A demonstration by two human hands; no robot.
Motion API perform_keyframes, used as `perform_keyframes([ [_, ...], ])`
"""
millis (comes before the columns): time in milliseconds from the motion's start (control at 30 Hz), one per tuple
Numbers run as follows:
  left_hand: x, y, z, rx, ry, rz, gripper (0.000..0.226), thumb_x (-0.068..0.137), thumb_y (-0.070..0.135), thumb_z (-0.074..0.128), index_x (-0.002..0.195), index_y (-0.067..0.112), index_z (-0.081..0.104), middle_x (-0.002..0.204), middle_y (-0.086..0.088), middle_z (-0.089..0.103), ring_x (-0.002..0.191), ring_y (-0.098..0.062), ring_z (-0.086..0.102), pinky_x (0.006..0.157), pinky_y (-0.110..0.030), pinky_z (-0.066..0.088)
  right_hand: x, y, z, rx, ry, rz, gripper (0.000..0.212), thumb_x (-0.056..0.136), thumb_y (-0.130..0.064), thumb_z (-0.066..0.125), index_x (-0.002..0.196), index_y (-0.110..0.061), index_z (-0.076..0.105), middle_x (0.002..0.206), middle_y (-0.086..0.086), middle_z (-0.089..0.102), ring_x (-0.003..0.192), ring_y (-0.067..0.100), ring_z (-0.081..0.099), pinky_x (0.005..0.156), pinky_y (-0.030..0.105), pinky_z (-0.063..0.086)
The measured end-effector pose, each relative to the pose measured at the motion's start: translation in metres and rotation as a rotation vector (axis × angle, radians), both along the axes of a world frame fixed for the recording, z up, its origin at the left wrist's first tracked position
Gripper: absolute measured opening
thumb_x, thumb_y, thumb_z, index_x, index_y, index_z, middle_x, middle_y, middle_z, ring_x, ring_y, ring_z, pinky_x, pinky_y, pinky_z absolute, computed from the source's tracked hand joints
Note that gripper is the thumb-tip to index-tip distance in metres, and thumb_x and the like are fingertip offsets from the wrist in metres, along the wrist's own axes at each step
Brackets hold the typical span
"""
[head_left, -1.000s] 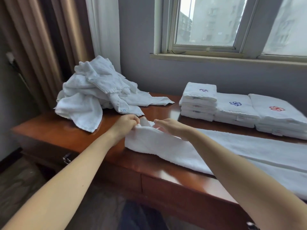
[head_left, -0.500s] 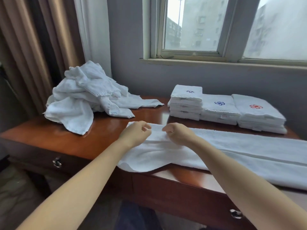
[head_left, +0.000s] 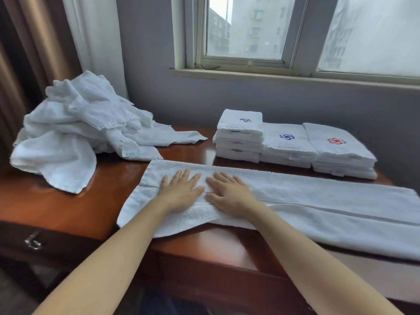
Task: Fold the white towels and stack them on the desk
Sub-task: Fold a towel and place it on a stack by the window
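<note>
A long white towel (head_left: pixel 318 201), folded lengthwise, lies across the front of the wooden desk (head_left: pixel 56 201), and its near edge hangs a little over the desk's front. My left hand (head_left: pixel 181 192) and my right hand (head_left: pixel 229 194) lie flat side by side on the towel's left end, fingers straight and spread. A heap of unfolded white towels (head_left: pixel 75 133) sits at the desk's back left. Three stacks of folded towels (head_left: pixel 288 144) stand in a row at the back right, with blue and red embroidered marks on top.
Behind the desk is a grey wall under a window sill (head_left: pixel 295 76). Curtains (head_left: pixel 45 42) hang at the left behind the heap. A desk drawer with a metal handle (head_left: pixel 34 241) faces me at lower left.
Both hands were pinching the towel's left end a second ago. They have let go and now lie flat on it with the end spread on the desk.
</note>
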State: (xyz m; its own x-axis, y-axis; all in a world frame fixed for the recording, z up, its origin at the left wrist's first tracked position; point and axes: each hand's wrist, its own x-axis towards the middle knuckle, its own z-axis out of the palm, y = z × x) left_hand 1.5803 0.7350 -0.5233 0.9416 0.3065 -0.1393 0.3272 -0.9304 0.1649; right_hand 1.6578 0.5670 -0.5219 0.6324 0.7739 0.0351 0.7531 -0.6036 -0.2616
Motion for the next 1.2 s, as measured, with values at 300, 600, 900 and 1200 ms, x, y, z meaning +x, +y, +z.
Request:
perform_keyframes([
  [300, -0.011, -0.018, 0.016, -0.112, -0.176, -0.058, 0.056, 0.096, 0.050, 0.045, 0.149, 0.033, 0.035, 0.162, 0.002, 0.022, 0.149, -0.016, 0.016, 0.121, -0.045, 0.011, -0.001, -0.061, 0.016, 0.220, 0.040, -0.098, 0.040, 0.089, -0.038, 0.063, 0.128, -0.032, 0.058, 0.134, -0.013, 0.055, 0.125, 0.009, 0.048, 0.100, 0.034, 0.043],
  [600, -0.051, -0.061, 0.025, -0.202, -0.275, -0.441, 0.048, 0.071, 0.062, 0.074, 0.111, 0.041, 0.059, 0.113, 0.022, 0.053, 0.111, 0.004, 0.043, 0.094, -0.019, 0.038, -0.039, -0.110, 0.012, 0.229, -0.001, 0.012, 0.051, 0.065, -0.068, 0.063, 0.107, -0.040, 0.063, 0.103, -0.022, 0.053, 0.102, 0.003, 0.049, 0.082, 0.021, 0.040],
  [900, -0.045, -0.065, 0.040, -0.184, -0.329, -0.309, 0.012, 0.073, 0.041, 0.042, 0.077, 0.041, 0.053, 0.073, 0.015, 0.060, 0.071, -0.004, 0.054, 0.059, -0.024, 0.035, -0.047, -0.105, 0.038, 0.230, 0.005, -0.092, 0.025, 0.077, -0.040, 0.053, 0.094, -0.031, 0.069, 0.076, -0.014, 0.064, 0.073, 0.009, 0.058, 0.062, 0.027, 0.043],
  [1200, -0.037, -0.056, 0.039, -0.154, -0.344, -0.225, 0.022, 0.086, 0.026, 0.049, 0.070, 0.040, 0.054, 0.073, 0.027, 0.059, 0.073, 0.005, 0.054, 0.058, -0.022, 0.032, -0.040, -0.126, 0.040, 0.072, 0.051, -0.128, 0.013, 0.082, -0.035, 0.057, 0.090, -0.030, 0.065, 0.081, -0.016, 0.058, 0.079, 0.010, 0.053, 0.062, 0.026, 0.037],
])
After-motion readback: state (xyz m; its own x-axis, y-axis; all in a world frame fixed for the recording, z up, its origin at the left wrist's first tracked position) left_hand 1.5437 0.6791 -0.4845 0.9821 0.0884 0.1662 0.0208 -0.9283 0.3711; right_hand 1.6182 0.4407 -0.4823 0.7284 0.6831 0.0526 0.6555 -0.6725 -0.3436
